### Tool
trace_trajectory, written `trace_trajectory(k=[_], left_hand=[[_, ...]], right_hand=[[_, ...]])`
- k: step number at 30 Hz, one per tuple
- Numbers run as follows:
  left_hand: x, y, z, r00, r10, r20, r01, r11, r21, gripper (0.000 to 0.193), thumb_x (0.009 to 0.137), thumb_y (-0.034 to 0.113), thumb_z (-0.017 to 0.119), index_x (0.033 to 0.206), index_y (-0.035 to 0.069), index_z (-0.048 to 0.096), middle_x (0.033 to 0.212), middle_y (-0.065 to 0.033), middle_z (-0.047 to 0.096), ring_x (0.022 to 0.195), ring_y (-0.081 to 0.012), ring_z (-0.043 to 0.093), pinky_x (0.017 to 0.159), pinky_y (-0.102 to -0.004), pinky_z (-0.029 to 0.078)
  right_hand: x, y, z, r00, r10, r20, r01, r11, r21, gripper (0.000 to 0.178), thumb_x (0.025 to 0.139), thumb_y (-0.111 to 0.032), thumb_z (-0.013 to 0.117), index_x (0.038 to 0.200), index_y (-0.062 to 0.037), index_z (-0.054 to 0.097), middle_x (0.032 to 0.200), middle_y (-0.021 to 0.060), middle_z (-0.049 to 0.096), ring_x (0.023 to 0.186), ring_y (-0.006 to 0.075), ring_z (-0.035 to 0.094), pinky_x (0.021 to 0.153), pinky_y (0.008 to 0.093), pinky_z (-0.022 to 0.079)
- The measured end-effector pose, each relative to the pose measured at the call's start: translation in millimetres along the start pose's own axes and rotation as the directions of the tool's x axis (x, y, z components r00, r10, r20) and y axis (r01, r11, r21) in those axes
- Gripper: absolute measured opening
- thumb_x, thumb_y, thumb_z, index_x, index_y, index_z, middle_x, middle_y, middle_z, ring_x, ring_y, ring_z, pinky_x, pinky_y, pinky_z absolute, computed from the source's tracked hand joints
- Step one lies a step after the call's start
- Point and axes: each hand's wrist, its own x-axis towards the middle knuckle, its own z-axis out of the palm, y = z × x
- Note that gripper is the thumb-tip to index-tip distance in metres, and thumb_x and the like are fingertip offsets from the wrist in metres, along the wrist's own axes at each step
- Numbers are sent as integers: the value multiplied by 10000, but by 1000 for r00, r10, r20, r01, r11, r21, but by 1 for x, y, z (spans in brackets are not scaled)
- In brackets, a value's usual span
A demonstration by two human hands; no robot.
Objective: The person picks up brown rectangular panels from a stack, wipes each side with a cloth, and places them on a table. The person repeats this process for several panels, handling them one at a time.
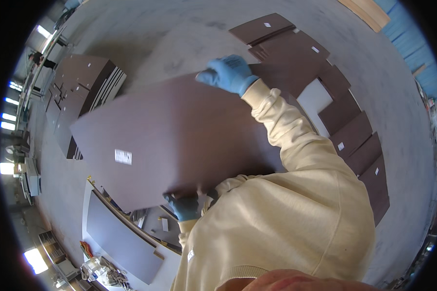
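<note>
A large dark brown panel (150, 126) with a white label fills the middle of the view, tilted and slightly blurred. My right hand (229, 74), in a light blue glove, has its fingers closed over the panel's far edge, the arm stretched out. At the near edge, my left hand (184, 206), also gloved, grips the panel; part of its fingers is behind or under the board. Beneath the panel's near left corner, a bench with a grey board (121, 235) on it shows in part.
Several brown panels (352, 136) lie in overlapping rows on the right, around a white piece (315, 104). Stacked brown panels (75, 87) stand on the left. A clear plastic bag (102, 271) lies by the bench. Another person (41, 60) is far left. Grey floor (179, 29) stretches ahead.
</note>
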Motion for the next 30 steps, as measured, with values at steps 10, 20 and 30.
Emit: trace_trajectory(k=[10,20,30], left_hand=[[214,125,148,979,48,-197,-75,989,-129,753,1018,668,463,1493,84,450,1582,-165,419,1370,-369,412,1141,-577,362],[372,305,152,987,40,-154,-70,977,-200,908,1001,713,450,1611,63,278,1677,-190,270,1483,-408,302,1203,-547,283],[478,563,92,996,33,-82,-59,937,-344,823,1023,628,495,1609,82,306,1697,-153,250,1537,-385,247,1245,-601,189]], right_hand=[[293,45,90,993,99,61,-104,991,86,556,915,-662,656,928,-115,757,798,128,720,772,356,679,718,415,521],[531,-17,269,993,-39,113,42,999,-26,676,932,-750,535,962,-102,728,918,157,747,906,428,689,768,488,530],[735,-232,409,979,-182,91,181,983,15,548,956,-668,572,957,-145,736,907,143,750,902,405,696,771,491,538]])
